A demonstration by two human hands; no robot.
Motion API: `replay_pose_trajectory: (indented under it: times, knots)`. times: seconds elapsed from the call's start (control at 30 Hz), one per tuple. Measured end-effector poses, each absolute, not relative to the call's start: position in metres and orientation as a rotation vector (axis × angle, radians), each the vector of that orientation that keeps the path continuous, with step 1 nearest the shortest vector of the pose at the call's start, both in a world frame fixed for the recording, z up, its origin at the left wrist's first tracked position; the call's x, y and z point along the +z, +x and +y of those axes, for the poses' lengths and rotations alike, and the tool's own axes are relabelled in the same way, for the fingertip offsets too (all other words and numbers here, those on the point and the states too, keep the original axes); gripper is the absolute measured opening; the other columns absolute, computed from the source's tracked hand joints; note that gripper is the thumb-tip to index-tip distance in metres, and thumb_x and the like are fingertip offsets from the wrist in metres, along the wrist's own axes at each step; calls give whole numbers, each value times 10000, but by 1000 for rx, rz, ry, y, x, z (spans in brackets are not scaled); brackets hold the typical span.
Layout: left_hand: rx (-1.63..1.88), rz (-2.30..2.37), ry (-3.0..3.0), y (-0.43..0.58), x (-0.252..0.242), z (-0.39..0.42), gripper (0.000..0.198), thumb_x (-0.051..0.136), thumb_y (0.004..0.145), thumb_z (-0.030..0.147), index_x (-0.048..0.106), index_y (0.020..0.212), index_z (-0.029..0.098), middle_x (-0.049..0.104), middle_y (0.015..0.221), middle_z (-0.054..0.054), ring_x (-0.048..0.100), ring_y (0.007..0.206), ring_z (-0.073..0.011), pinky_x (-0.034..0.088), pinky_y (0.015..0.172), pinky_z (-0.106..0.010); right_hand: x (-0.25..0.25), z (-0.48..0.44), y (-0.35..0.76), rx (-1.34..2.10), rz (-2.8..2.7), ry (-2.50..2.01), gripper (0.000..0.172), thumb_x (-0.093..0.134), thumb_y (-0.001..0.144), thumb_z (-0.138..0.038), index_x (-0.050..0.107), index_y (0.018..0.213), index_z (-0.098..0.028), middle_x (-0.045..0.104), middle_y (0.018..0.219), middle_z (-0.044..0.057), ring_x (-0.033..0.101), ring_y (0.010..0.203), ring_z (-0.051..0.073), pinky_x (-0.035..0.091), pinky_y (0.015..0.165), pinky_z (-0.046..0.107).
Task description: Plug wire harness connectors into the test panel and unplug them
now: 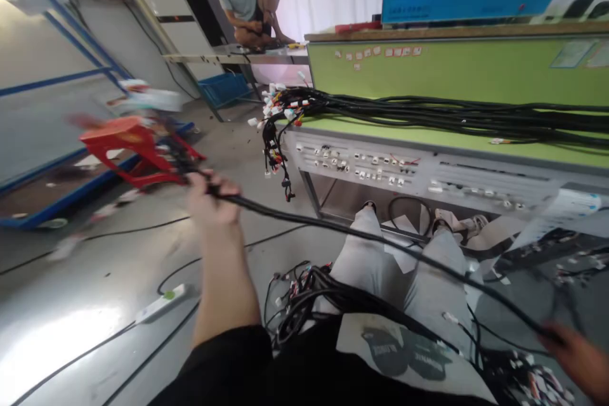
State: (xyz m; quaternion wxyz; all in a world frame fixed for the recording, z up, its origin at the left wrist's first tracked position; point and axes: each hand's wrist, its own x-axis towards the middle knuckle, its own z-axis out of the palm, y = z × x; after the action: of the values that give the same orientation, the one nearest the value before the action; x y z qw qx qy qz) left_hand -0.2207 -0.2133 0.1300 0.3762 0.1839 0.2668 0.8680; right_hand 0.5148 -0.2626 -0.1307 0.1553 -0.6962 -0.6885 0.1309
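- Carrying a cable bundle [352, 295] across the legs [364, 254].
- Gripping a long black cable [342, 226] in the right hand [566, 346], blurred, at lower right.
- Gripping it also in the left hand [214, 198], stretched above the legs.
- Facing more black cables [404, 108] with white connectors [276, 101] along a green worktop [442, 139].
- Beyond, facing a seated person [245, 1].

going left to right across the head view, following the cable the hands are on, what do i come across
Red stool → left hand, closed around the black cable → left trouser leg → right trouser leg → right hand, also on the cable.
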Motion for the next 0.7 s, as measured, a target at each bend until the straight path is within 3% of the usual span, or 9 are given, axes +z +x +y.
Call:
replay_pose_trajectory:
  times: [0.1,0.2,0.23,0.3,0.4,0.5,0.6,0.7]
  knots:
    - [2021,904,424,-135,95,-190,229,541,831,303,550,653,159,524,535,24,491,455,-71,437,474,-188,-104,-240,502,454,-1744,-2242,142,609,559,-407,586,506,-278,643,577,150,598,452,280,418,456,398]
    - [1764,1078,527,-58,60,-185,144,690,697,277,616,724,157,536,573,27,438,430,-51,377,429,-187,-49,-227,428,297,-1747,-1961,214,578,669,-444,641,751,-256,691,785,116,643,628,258,460,542,377]
    - [1695,1089,568,-38,52,-190,170,708,669,285,628,752,161,555,600,22,431,426,-52,375,428,-198,-27,-226,395,308,-1803,-1818,246,513,757,-428,639,869,-250,689,880,93,650,752,241,477,639,372]
    - [1565,1093,686,-8,40,-206,231,726,634,308,646,797,165,575,626,11,456,447,-64,400,451,-215,13,-225,328,411,-1919,-1556,241,477,814,-384,629,918,-229,674,947,59,624,877,211,469,756,350]
    - [1392,1096,897,15,36,-233,268,727,617,313,664,830,164,600,645,-6,529,520,-94,447,511,-226,57,-222,242,579,-2033,-1285,252,470,843,-345,619,977,-193,649,1005,52,590,919,175,434,837,323]
    - [1211,1141,1100,23,37,-253,229,713,623,303,662,778,141,610,609,-9,548,526,-107,444,518,-223,75,-217,185,882,-2119,-1102,294,523,805,-346,603,1014,-157,635,1020,68,584,887,173,442,773,293]
    - [1007,1260,1246,23,35,-267,204,682,646,310,626,633,114,586,510,-15,527,463,-110,407,477,-219,72,-218,152,1149,-2134,-1069,236,580,753,-344,626,858,-138,650,830,45,575,737,158,431,699,278]
    - [889,1416,1351,18,33,-275,299,641,680,346,569,493,124,527,410,-18,469,385,-102,355,434,-224,59,-224,140,1302,-1929,-1126,223,632,698,-357,598,746,-142,612,706,12,535,651,134,406,637,261]
